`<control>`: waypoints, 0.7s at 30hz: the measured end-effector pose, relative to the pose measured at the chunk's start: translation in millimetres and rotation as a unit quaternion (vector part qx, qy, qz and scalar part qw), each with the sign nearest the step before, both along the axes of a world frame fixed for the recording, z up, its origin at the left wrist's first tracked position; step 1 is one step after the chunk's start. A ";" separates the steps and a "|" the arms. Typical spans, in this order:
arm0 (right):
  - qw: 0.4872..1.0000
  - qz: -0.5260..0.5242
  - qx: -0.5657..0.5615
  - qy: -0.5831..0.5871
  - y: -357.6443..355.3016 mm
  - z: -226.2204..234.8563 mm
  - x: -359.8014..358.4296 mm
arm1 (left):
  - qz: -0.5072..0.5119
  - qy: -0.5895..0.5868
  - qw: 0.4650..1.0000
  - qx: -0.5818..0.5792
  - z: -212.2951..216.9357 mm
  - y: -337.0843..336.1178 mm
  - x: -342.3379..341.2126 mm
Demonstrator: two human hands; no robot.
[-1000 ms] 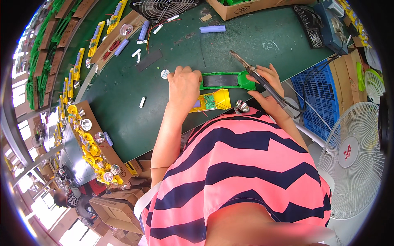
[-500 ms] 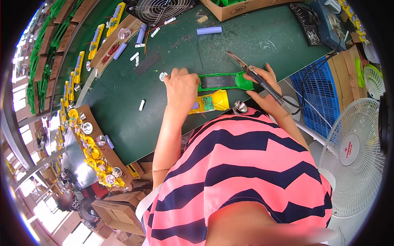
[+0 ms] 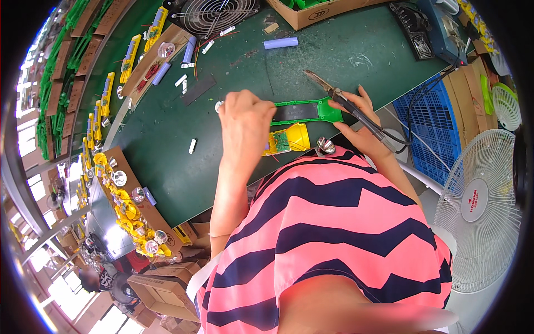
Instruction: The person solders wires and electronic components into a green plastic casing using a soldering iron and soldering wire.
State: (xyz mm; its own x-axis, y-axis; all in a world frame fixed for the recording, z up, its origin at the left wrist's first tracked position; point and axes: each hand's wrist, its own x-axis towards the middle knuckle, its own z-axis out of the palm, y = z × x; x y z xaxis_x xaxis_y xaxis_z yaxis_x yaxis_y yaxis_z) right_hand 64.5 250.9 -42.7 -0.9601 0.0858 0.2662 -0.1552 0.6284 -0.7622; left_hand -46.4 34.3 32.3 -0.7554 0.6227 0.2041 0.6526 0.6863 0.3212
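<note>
My left hand [image 3: 245, 119] is closed with knuckles up over the left end of a long green plastic housing [image 3: 335, 111]; what its fingers grip is hidden under them. A black strip [image 3: 297, 112] lies along the housing's inside. In my right hand [image 3: 364, 119] is a soldering iron [image 3: 356, 111], tip pointing up and left above the bench, with fingertips by the housing's right end. Just below the housing lies a yellow flashlight body [image 3: 298, 137] with a green circuit board and wires. A silver reflector cup [image 3: 325, 146] sits near my shirt. A small white round piece [image 3: 218, 106] shows beside my left hand.
On the green bench [image 3: 311, 61] lie a purple battery cell [image 3: 281, 43], a dark flat strip [image 3: 199, 89] and several small white parts. A fan grille [image 3: 214, 14] and cardboard box [image 3: 300, 19] stand at the back. Yellow bodies line the left; a white fan [image 3: 475, 206] stands right.
My left hand has shifted slightly, its wrist and fingers turning a little rightward over the housing's end. My right hand and the soldering iron stay nearly still. The view has shifted slightly.
</note>
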 end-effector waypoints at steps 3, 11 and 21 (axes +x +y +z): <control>1.000 0.003 -0.014 0.011 -0.8 1.3 -0.6 | -0.076 0.008 0.997 -0.028 -1.4 8.6 21.6; 0.997 0.031 -0.059 0.033 -4.3 1.0 -7.9 | -0.071 -0.001 0.993 0.093 -44.9 2.5 37.0; 0.988 0.109 -0.106 -0.004 -23.6 6.4 -34.7 | 0.033 -0.023 0.999 0.032 -40.2 6.8 26.1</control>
State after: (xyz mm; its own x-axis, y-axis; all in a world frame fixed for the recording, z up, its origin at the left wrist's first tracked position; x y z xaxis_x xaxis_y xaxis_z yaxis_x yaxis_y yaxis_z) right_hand 29.8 227.3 -36.3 -0.9640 -0.0712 0.2563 -0.2627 0.4071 -0.8748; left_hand -20.3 41.1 -7.9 -0.8037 0.5582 0.2060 0.5903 0.7046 0.3937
